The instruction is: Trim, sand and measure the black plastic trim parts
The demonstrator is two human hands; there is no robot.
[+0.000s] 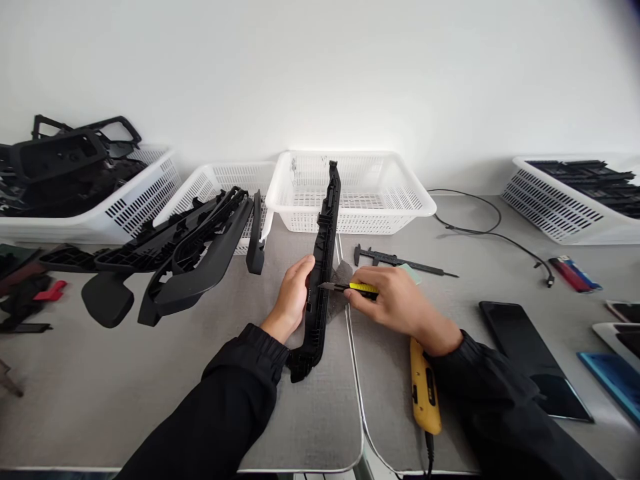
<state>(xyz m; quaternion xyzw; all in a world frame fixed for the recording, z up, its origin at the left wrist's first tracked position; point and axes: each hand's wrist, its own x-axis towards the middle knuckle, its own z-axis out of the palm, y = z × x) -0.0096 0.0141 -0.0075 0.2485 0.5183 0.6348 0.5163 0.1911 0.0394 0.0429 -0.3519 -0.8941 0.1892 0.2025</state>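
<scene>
A long black plastic trim piece (326, 247) with a ribbed face and a bent lower end is held nearly upright, tilted slightly right at its top. My left hand (293, 293) is closed round its left side near the middle. In my right hand (387, 300) is a yellow and black utility knife (363, 289), its blade pointing left. The blade tip meets the edge of the trim piece, close to my left fingers. Behind the knife, a grey cloth-like scrap (341, 275) lies partly hidden.
A white basket (350, 220) stands behind the piece. More black trim parts (200, 267) overhang a basket at left. Calipers (400, 260), a yellow corded tool (425, 390), a black phone (533, 360) and lighters (575, 273) lie to the right.
</scene>
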